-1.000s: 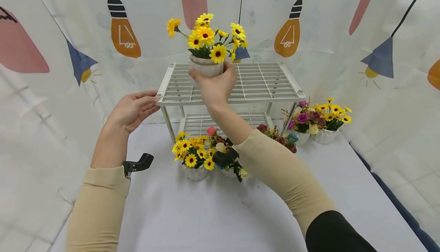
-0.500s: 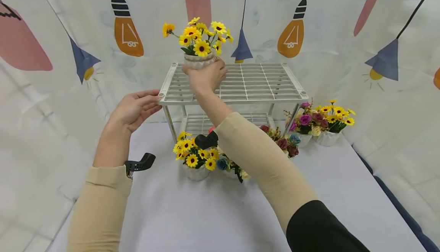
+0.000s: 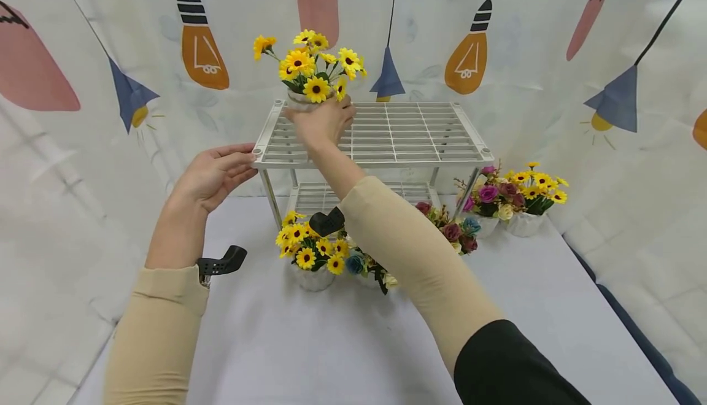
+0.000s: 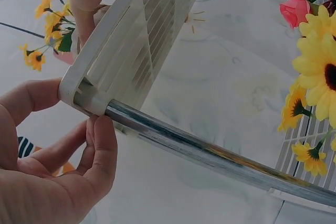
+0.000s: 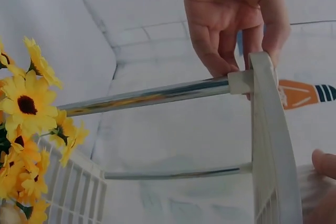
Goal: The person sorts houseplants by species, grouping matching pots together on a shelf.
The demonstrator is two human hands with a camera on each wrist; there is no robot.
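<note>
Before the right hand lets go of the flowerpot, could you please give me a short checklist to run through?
1. Left hand on the rack: ok, it grips the front left corner of the top shelf.
2. Right hand on the held pot: ok, it holds the pot.
3. Pot base flat on the shelf: cannot tell, the hand hides it.
4. Yellow flowers above the pot rim: ok.
5. Right sleeve clear of the table flowers: cannot tell, it overlaps some in the head view.

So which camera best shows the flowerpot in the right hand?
Head view: it shows the flowerpot and its whole bunch of yellow flowers, though the right hand partly covers the pot. The left wrist shows some flowers; the right wrist, perhaps only a pale edge.
</note>
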